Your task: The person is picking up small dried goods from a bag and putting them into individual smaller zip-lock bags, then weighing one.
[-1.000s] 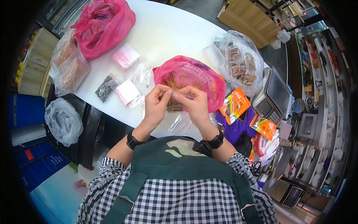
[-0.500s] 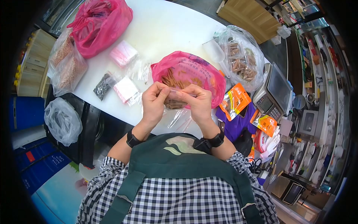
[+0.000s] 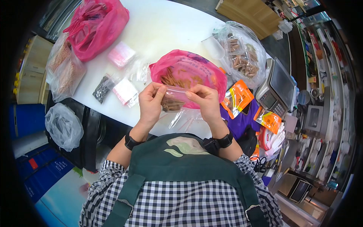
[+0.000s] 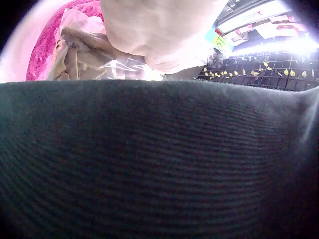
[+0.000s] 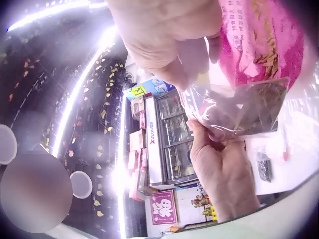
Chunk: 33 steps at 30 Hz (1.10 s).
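Observation:
Between the two hands hangs a small clear zip bag (image 3: 174, 103) with brown, bark-like pieces inside. Its top edge is stretched flat. My left hand (image 3: 150, 107) pinches the left top corner between thumb and fingers, and my right hand (image 3: 207, 104) pinches the right one. The right wrist view shows the filled bag (image 5: 244, 107) from the side, both thumbs at its mouth. Just beyond it lies an open pink bag (image 3: 211, 77) of brown sticks, partly hidden by the zip bag. Dark apron cloth covers most of the left wrist view.
On the white table (image 3: 162, 22) stand a tied pink bag (image 3: 100, 34), bags of pale beans (image 3: 66, 73), packs of empty bags (image 3: 124, 92) and a dark packet (image 3: 101, 90). To the right are a clear bag of brown rolls (image 3: 244, 56), orange pouches (image 3: 238, 99) and a scale (image 3: 274, 90).
The hands, close together a second ago, have drawn apart along the zip bag's top edge to its corners. More of the bag shows between them. The head view has shifted slightly.

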Motion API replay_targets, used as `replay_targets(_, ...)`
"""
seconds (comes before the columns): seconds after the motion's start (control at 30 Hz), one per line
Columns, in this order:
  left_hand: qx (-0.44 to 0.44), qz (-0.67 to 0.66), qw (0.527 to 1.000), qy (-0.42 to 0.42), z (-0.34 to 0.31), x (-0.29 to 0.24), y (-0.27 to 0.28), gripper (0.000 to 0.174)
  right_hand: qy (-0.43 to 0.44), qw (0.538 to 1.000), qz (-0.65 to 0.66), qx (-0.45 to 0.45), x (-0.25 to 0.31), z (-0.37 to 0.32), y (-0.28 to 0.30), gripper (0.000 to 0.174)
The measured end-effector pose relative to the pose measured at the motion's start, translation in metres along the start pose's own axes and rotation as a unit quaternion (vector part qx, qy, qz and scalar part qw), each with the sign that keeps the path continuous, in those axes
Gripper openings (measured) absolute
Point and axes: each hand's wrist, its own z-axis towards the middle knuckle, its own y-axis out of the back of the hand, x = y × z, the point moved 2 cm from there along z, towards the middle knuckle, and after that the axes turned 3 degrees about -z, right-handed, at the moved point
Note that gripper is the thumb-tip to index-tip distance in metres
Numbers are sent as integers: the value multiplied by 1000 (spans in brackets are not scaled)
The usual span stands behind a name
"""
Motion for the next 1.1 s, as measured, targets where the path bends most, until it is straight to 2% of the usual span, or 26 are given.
replay_targets(0.03,-5,38,999,-15,0,1,1,13,2,1000,-1,-7,8,0,-5,9)
replay_targets(0.1,9,69,997,-25,1,3,-2,12,100,979,-176,-2,24,-2,-20,11)
replay_targets(0.2,27,135,990,-30,-3,3,-9,9,131,967,-219,-3,6,3,-22,14)
replay_targets(0.3,47,109,993,-14,-3,3,-5,12,139,967,-212,3,4,0,-24,12)
replay_targets(0.37,45,98,994,-13,-5,0,-9,14,99,989,-105,16,5,-4,-25,10)
replay_targets(0.53,29,87,996,-23,-5,5,-8,16,116,985,-128,-8,2,-8,-10,7)
replay_targets(0.63,24,78,996,-24,-4,7,-7,16,92,989,-117,-16,2,-13,0,8)
replay_targets(0.83,9,37,999,17,-4,10,-10,15,93,987,-124,-36,1,-13,11,8)
replay_targets(1.03,6,9,1000,23,2,16,-17,16,69,996,-34,-45,-8,-13,19,4)
replay_targets(1.1,-5,4,1000,26,4,15,-18,16,37,997,30,-61,-11,-11,24,8)
